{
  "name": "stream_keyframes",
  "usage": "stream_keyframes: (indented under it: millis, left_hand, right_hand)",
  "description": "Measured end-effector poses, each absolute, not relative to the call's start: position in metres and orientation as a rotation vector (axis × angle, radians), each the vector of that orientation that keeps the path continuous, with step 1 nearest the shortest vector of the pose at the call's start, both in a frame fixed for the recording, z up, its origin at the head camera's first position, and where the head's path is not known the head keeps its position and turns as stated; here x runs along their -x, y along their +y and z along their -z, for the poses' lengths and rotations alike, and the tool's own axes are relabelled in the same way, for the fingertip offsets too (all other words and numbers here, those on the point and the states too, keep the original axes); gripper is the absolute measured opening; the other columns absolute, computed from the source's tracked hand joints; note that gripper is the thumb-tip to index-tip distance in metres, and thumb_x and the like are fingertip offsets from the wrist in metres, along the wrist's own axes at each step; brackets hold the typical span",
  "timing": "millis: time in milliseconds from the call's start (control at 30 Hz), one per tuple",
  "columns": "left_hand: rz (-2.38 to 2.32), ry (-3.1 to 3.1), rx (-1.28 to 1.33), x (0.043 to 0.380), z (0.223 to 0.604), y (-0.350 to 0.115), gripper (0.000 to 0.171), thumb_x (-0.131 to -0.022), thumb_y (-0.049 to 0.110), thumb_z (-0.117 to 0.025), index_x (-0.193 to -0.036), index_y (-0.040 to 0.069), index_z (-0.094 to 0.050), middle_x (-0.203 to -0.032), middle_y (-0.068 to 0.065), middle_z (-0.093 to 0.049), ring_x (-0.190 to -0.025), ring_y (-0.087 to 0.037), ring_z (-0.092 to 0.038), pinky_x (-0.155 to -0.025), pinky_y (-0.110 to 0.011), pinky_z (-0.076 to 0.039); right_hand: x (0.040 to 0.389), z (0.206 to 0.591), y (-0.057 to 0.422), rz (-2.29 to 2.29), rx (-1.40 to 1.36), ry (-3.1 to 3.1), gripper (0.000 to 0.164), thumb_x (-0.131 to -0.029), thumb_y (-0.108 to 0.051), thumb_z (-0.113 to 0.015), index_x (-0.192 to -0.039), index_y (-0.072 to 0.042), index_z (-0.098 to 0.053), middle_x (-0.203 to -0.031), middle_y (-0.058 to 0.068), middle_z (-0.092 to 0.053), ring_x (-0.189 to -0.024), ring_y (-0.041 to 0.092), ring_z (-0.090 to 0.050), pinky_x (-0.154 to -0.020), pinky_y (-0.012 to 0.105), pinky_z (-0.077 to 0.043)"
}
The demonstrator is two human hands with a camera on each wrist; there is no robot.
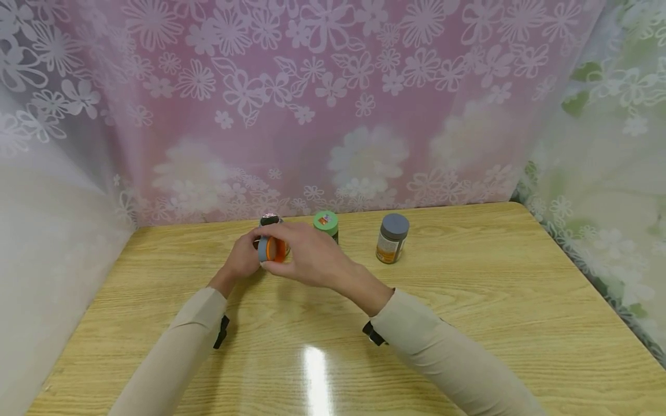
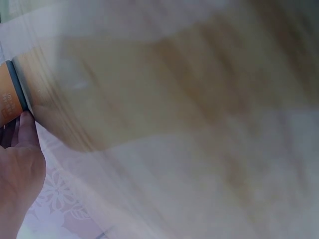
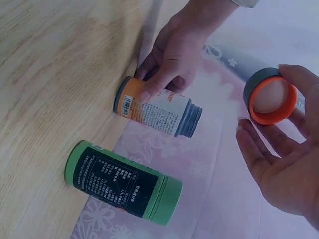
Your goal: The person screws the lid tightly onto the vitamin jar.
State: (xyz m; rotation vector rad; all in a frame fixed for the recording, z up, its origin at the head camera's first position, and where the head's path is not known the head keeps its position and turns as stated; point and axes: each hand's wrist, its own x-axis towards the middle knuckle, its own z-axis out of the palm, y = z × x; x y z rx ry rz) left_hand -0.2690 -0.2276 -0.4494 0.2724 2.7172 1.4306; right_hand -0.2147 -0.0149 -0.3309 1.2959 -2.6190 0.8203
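My left hand grips a jar with an orange and white label by its side. The jar stands upright on the table, and its grey threaded neck is uncovered in the right wrist view. Above and to the right, my right hand pinches a grey lid between thumb and fingers. The lid is tilted, showing an orange ring and a pale inner face; it is apart from the jar. In the left wrist view, only part of the jar and the hand appear at the edge.
A green-lidded jar with a black label stands just right of the held jar. Farther right is a jar with a grey lid. The wooden table ends at a pink floral curtain behind.
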Motion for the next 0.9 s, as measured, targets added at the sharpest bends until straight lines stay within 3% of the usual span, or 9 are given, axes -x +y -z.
stream_keyframes:
  millis: [200, 367, 467, 600, 900]
  left_hand:
    - [-1.396, 2.777, -0.334, 0.270, 0.451, -0.228, 0.058, -0.090, 0.012, -0.066, -0.139, -0.004, -0.041, -0.123, -0.023, -0.054, -0.103, -0.035, -0.056, -0.085, -0.046, -0.047]
    - [-1.500, 2.703, -0.296, 0.272, 0.452, -0.225, 0.065, -0.087, 0.014, -0.073, -0.139, -0.005, -0.040, -0.123, -0.024, -0.054, -0.113, -0.036, -0.055, -0.088, -0.045, -0.049]
    - [-1.534, 2.646, -0.241, 0.271, 0.451, -0.225, 0.062, -0.089, 0.016, -0.070, -0.140, -0.003, -0.040, -0.127, -0.023, -0.052, -0.117, -0.036, -0.052, -0.088, -0.044, -0.049]
    - [-1.524, 2.640, -0.216, 0.269, 0.451, -0.227, 0.057, -0.093, 0.017, -0.065, -0.140, -0.001, -0.040, -0.132, -0.022, -0.049, -0.117, -0.035, -0.052, -0.088, -0.043, -0.049]
    - [-1.576, 2.617, -0.206, 0.271, 0.451, -0.223, 0.062, -0.086, 0.024, -0.074, -0.137, 0.005, -0.046, -0.126, -0.016, -0.053, -0.111, -0.028, -0.058, -0.085, -0.037, -0.052]
  right_hand:
    - [0.214, 0.330, -0.015, -0.986, -1.270, -2.566, 0.043, -0.090, -0.038, -0.067, -0.129, -0.021, -0.058, -0.122, -0.006, -0.058, -0.102, 0.007, -0.055, -0.083, 0.021, -0.045]
    - [0.213, 0.330, -0.015, -1.158, -1.207, -2.564, 0.040, -0.088, -0.036, -0.070, -0.120, -0.016, -0.056, -0.115, -0.006, -0.057, -0.099, 0.006, -0.055, -0.086, 0.023, -0.046]
    - [0.214, 0.332, -0.015, -1.281, -1.158, -2.552, 0.037, -0.086, -0.033, -0.073, -0.111, -0.012, -0.055, -0.107, -0.004, -0.056, -0.101, 0.008, -0.056, -0.089, 0.025, -0.047]
    - [0.219, 0.338, -0.016, -1.383, -1.081, -2.540, 0.031, -0.085, -0.031, -0.074, -0.103, -0.016, -0.054, -0.103, -0.006, -0.057, -0.105, 0.009, -0.057, -0.093, 0.026, -0.046]
    - [0.235, 0.351, -0.020, -1.728, -0.836, -2.469, 0.036, -0.088, -0.024, -0.072, -0.118, -0.011, -0.057, -0.120, 0.001, -0.056, -0.111, 0.015, -0.056, -0.092, 0.022, -0.045]
